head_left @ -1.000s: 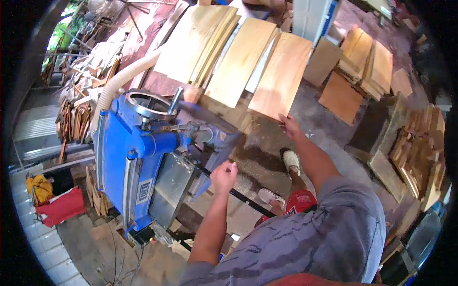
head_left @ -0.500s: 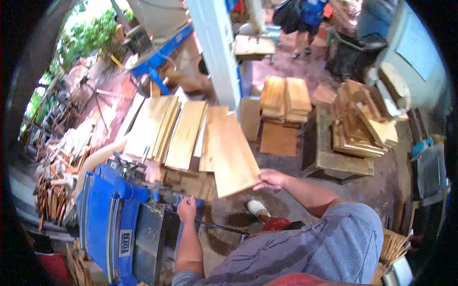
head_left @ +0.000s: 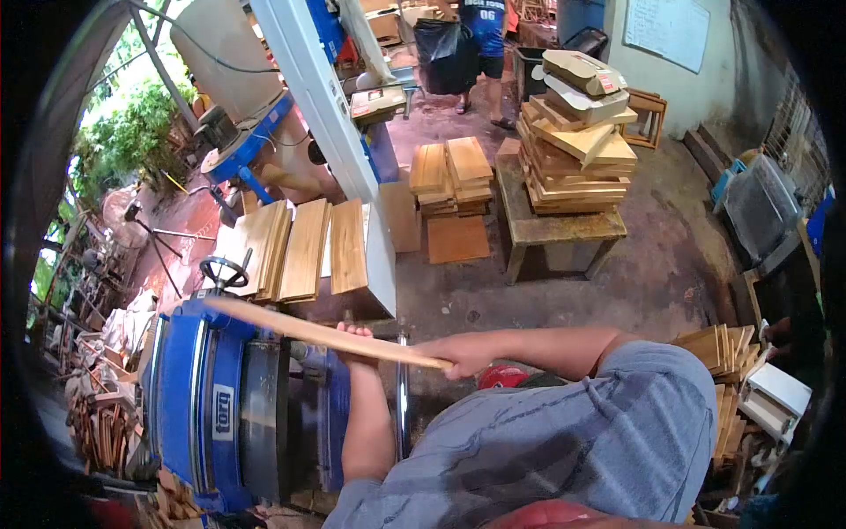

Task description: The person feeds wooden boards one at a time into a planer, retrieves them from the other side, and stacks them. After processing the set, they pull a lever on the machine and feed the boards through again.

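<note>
A wooden board (head_left: 317,333), seen almost edge-on, slants across in front of me over the front of a blue planer-like machine (head_left: 181,397). My right hand (head_left: 463,353) is closed on the board's near right end. Along its middle, my left hand (head_left: 356,344) grips it, with fingertips showing past the far edge and the palm partly hidden by the wood. The board's far left end reaches over the top of the machine, near a black handwheel (head_left: 226,271).
Flat boards (head_left: 304,247) lie on a white-sided stand beyond the machine. Stacked wood blocks (head_left: 449,172) sit on the floor; more pieces (head_left: 577,167) pile on a low bench (head_left: 564,220). A person (head_left: 486,44) carries a black bag. Scrap wood lies at left.
The board has swung left from above the floor to over the machine and turned edge-on. My left hand has taken hold of it. The view has shifted rightward.
</note>
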